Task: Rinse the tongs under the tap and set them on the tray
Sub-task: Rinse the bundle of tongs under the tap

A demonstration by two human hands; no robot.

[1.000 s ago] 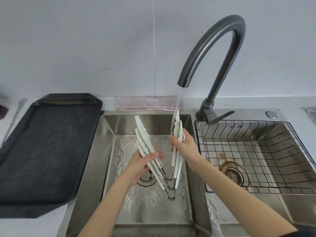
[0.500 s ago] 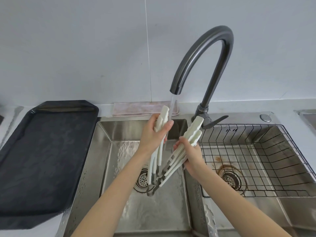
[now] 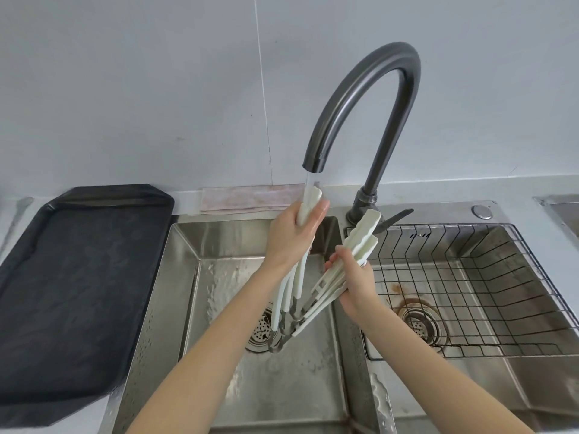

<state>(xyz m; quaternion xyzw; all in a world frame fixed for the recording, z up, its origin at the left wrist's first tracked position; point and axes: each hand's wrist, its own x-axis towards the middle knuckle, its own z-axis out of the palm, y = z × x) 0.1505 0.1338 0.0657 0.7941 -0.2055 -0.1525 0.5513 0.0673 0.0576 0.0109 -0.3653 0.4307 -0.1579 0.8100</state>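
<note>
Several white tongs (image 3: 296, 285) with steel hinges are held spread in a V over the left sink basin (image 3: 219, 308), hinges down. My left hand (image 3: 293, 239) grips the left arms, whose tips reach up into the water stream from the dark curved tap (image 3: 354, 98). My right hand (image 3: 354, 283) grips the right arms, whose tips point up and right toward the tap base. The black tray (image 3: 75, 283) lies on the counter left of the sink.
A wire basket (image 3: 488, 277) sits in the right basin, with a rust stain around its drain. A folded pinkish cloth (image 3: 250, 197) lies behind the sink against the wall. The tap lever (image 3: 398, 214) points right.
The tongs rose and shifted left: the left arms, earlier beside the stream, now sit under it, and the right arms swung out of the stream to the right.
</note>
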